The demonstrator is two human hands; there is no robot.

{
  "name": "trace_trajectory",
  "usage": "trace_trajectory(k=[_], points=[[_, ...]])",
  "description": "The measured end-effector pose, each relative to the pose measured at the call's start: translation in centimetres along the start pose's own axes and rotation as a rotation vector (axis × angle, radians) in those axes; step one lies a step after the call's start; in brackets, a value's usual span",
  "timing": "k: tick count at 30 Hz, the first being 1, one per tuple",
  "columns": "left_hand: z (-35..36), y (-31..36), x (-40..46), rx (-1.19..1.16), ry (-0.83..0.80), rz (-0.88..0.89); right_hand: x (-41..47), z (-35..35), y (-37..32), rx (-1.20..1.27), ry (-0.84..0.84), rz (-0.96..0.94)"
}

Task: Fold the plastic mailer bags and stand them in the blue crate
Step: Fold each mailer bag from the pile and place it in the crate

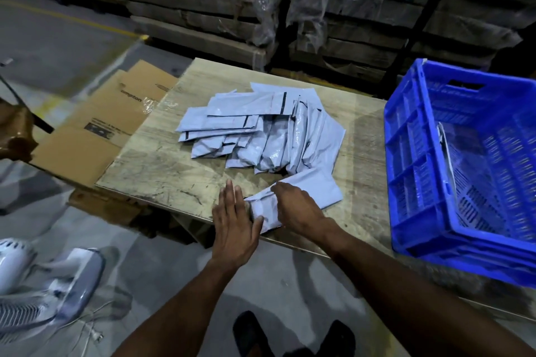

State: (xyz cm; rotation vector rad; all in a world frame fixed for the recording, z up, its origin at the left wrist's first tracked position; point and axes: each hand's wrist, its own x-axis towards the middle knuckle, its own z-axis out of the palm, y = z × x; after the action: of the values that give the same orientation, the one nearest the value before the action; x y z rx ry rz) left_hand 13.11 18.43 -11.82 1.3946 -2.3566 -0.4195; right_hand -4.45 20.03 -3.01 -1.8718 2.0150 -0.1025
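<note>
Bare forearms, no sleeves; hands [235, 220] without gloves; dark footwear [249, 333].

Both hands [235, 229] [298, 209] folding a grey mailer [313, 191], pile [261, 130] behind, blue crate [414, 182] right

Table [162, 165] with mailer bags [261, 130], crate [412, 153]

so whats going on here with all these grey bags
A person is folding a grey mailer bag at the near edge of a wooden table. The left hand lies flat against the folded end while the right hand grips the bag from above. A loose pile of bags waits behind it. The blue crate on the right holds one bag so far.
</note>
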Motion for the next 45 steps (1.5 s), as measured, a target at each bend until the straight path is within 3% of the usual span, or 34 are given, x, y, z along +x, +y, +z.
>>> trace_trajectory(k=[4,9,17,24,33,45], points=[[0.7,2.1,0.7,0.227,-0.091,0.255,1.3,0.1,3.5,-0.045,0.051,-0.12],[2.1,2.0,1.9,0.248,-0.209,0.176,0.7,1.1,7.0,-0.221,0.013,-0.185],[1.0,-0.7,3.0,0.267,-0.322,0.357,-2.4,2.9,6.6,-0.236,0.013,-0.089],[0.5,2.4,3.9,0.269,-0.132,0.464,-2.9,4.7,5.6,-0.248,0.2,-0.017],[2.7,3.5,4.2,0.286,-0.204,0.329,-2.4,6.9,8.0,-0.259,0.138,-0.042],[3.5,2.6,3.8,0.294,-0.221,0.321,-2.7,8.2,8.2,-0.24,0.187,-0.034]])
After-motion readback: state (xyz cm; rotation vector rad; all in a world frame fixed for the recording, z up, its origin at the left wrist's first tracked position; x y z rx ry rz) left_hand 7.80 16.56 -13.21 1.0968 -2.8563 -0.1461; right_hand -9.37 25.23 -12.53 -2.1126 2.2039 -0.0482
